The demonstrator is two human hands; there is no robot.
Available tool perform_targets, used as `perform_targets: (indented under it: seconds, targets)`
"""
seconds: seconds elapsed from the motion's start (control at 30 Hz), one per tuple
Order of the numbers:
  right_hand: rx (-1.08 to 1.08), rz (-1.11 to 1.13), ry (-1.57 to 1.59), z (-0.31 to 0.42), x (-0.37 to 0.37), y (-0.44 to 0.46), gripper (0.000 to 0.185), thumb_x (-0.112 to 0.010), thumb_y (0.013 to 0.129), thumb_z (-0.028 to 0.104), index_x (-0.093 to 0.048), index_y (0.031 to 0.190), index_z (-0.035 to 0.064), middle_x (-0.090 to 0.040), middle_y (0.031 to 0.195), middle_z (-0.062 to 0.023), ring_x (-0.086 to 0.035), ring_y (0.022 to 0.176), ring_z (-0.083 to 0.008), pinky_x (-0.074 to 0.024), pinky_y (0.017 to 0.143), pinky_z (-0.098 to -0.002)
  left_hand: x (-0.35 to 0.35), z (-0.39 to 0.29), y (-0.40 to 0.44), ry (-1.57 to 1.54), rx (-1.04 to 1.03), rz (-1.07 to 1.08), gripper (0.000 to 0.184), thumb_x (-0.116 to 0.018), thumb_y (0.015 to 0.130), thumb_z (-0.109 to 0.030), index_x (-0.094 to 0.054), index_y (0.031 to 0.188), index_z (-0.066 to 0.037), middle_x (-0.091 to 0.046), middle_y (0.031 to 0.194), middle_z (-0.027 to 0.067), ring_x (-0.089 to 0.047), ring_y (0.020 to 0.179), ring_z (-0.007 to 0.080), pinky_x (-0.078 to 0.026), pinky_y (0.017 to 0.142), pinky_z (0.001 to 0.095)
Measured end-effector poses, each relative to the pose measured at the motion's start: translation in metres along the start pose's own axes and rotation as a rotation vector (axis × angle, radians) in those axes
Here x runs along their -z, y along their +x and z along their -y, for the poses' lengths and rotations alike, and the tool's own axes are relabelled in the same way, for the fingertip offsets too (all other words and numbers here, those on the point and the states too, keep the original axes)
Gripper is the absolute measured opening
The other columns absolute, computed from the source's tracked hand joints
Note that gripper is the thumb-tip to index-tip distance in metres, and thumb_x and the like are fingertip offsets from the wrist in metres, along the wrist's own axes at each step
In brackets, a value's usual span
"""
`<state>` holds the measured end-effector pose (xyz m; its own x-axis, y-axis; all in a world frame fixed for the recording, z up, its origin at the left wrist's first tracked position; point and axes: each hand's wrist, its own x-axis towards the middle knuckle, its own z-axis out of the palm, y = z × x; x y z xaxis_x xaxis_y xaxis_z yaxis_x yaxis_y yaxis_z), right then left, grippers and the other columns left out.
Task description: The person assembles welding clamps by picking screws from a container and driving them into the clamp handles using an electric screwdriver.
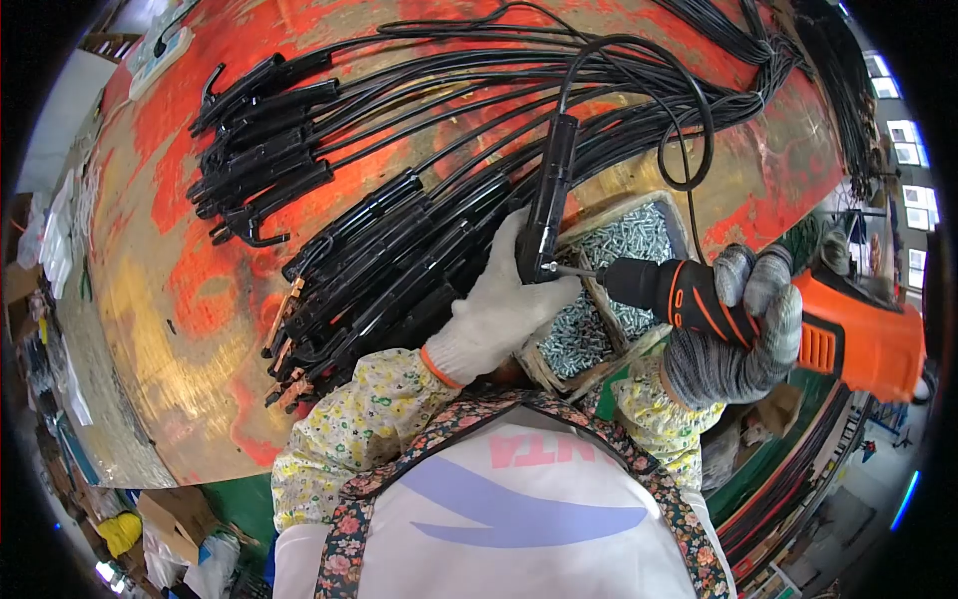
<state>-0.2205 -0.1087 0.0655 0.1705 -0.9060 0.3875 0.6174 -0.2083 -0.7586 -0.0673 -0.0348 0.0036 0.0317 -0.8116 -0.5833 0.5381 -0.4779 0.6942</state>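
Observation:
My left hand (494, 314), in a white knit glove, is closed around the lower end of a black welding electrode holder (555, 180), which stands nearly upright with its cable looping from the top. My right hand (743, 334), in a grey striped glove, grips an orange and black power drill (858, 334). The drill's thin bit (577, 271) points left and meets a small screw at the holder's side, beside my left fingers. Whether the screw is seated cannot be made out. Beneath the drill sits a wooden box (682, 222) of small silver screws (624, 250), divided into compartments.
Several more electrode holders (374, 260) lie in a row left of my hand, some with copper-coloured ends. Another group (264, 140) lies farther back. Their black cables (479, 75) run to a tied bundle (768, 70). The worn red tabletop (190, 309) curves around. A power strip (160, 60) lies at the far left.

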Motion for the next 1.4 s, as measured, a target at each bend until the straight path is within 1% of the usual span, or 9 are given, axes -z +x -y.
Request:
perform_targets:
  seconds: [0.47, 0.57, 0.9, 1.07, 1.13, 1.23, 1.33, 1.37, 1.4]
  targets:
    - [-0.216, -0.011, -0.141, -0.014, -0.031, 0.007, 0.019, -0.062, 0.086, 0.014, -0.047, 0.092, 0.0034, -0.044, 0.068, -0.0019, -0.045, 0.065, -0.0148, -0.0422, 0.061, -0.0302, 0.008, -0.002, 0.001, -0.098, 0.103, 0.011, 0.079, -0.072, 0.081, -0.015, -0.019, 0.139, -0.004, -0.05, 0.07, 0.0005, -0.042, 0.045, 0.0051, -0.03, 0.035, 0.0221]
    - [-0.134, 0.017, -0.062, -0.02, -0.029, 0.009, 0.038, -0.062, 0.083, 0.006, -0.047, 0.117, -0.0037, -0.043, 0.07, -0.0026, -0.042, 0.061, -0.0127, -0.0413, 0.06, -0.0285, 0.012, 0.002, 0.004, -0.116, 0.088, 0.062, 0.08, -0.072, 0.08, -0.014, -0.019, 0.138, -0.003, -0.051, 0.07, 0.0008, -0.042, 0.044, 0.0051, -0.03, 0.035, 0.022]
    - [-0.11, 0.005, -0.105, -0.023, -0.026, 0.01, 0.059, -0.062, 0.084, 0.005, -0.037, 0.136, -0.003, -0.043, 0.069, -0.0019, -0.041, 0.06, -0.0125, -0.0399, 0.059, -0.0276, 0.011, 0.005, 0.002, -0.054, 0.078, 0.023, 0.076, -0.071, 0.08, -0.012, -0.019, 0.136, -0.001, -0.048, 0.067, -0.0006, -0.041, 0.043, 0.0055, -0.031, 0.036, 0.023]
    - [0.067, -0.051, -0.291, -0.022, -0.043, 0.006, 0.06, -0.064, 0.084, 0.006, -0.038, 0.137, -0.0024, -0.049, 0.073, -0.0041, -0.044, 0.062, -0.0131, -0.0403, 0.058, -0.0281, 0.009, 0.0, -0.002, -0.057, 0.072, 0.025, 0.071, -0.068, 0.081, -0.011, -0.023, 0.135, -0.003, -0.047, 0.065, -0.0009, -0.04, 0.042, 0.0068, -0.031, 0.037, 0.0239]
    - [0.062, -0.13, -0.37, -0.016, -0.054, 0.011, 0.029, -0.065, 0.085, 0.012, -0.055, 0.109, 0.0011, -0.049, 0.072, -0.003, -0.044, 0.064, -0.0134, -0.0386, 0.061, -0.0281, 0.005, 0.005, -0.011, -0.025, 0.06, 0.009, 0.068, -0.069, 0.079, -0.013, -0.029, 0.133, -0.005, -0.046, 0.067, -0.0014, -0.04, 0.044, 0.0074, -0.033, 0.038, 0.0245]
    - [-0.081, 0.187, 0.127, 0.014, 0.01, 0.003, 0.022, -0.062, 0.087, 0.024, -0.051, 0.096, 0.0068, -0.047, 0.08, -0.003, -0.041, 0.067, -0.0126, -0.0365, 0.062, -0.0273, 0.017, -0.02, -0.031, 0.135, 0.069, -0.039, 0.068, -0.073, 0.074, -0.018, -0.038, 0.131, -0.008, -0.05, 0.074, -0.001, -0.044, 0.05, 0.0075, -0.037, 0.043, 0.023]
    - [-0.088, 0.05, 0.148, 0.053, 0.043, 0.0, 0.037, -0.066, 0.084, 0.036, -0.049, 0.099, 0.0059, -0.045, 0.079, -0.0045, -0.042, 0.065, -0.0153, -0.0369, 0.059, -0.0272, 0.069, -0.076, -0.077, 0.361, 0.133, -0.163, 0.069, -0.073, 0.074, -0.018, -0.039, 0.133, -0.01, -0.055, 0.087, 0.0031, -0.049, 0.056, 0.0075, -0.04, 0.046, 0.0219]
    - [-0.091, -0.111, 0.019, 0.059, 0.065, 0.0, 0.043, -0.067, 0.082, 0.039, -0.049, 0.101, 0.0051, -0.045, 0.078, -0.0052, -0.044, 0.065, -0.0164, -0.038, 0.058, -0.0275, 0.103, -0.083, -0.081, 0.711, -0.2, -0.293, 0.067, -0.072, 0.076, -0.018, -0.04, 0.134, -0.009, -0.056, 0.088, 0.0041, -0.053, 0.066, 0.0112, -0.045, 0.057, 0.0256]
    - [-0.084, -0.138, -0.284, 0.061, 0.085, 0.005, 0.045, -0.066, 0.085, 0.036, -0.047, 0.11, 0.0043, -0.05, 0.088, -0.0077, -0.049, 0.073, -0.0187, -0.0418, 0.063, -0.0301, 0.129, -0.102, -0.092, 0.774, -0.294, -0.371, 0.061, -0.072, 0.077, -0.019, -0.045, 0.131, -0.01, -0.058, 0.092, 0.0041, -0.056, 0.077, 0.0142, -0.046, 0.07, 0.0278]
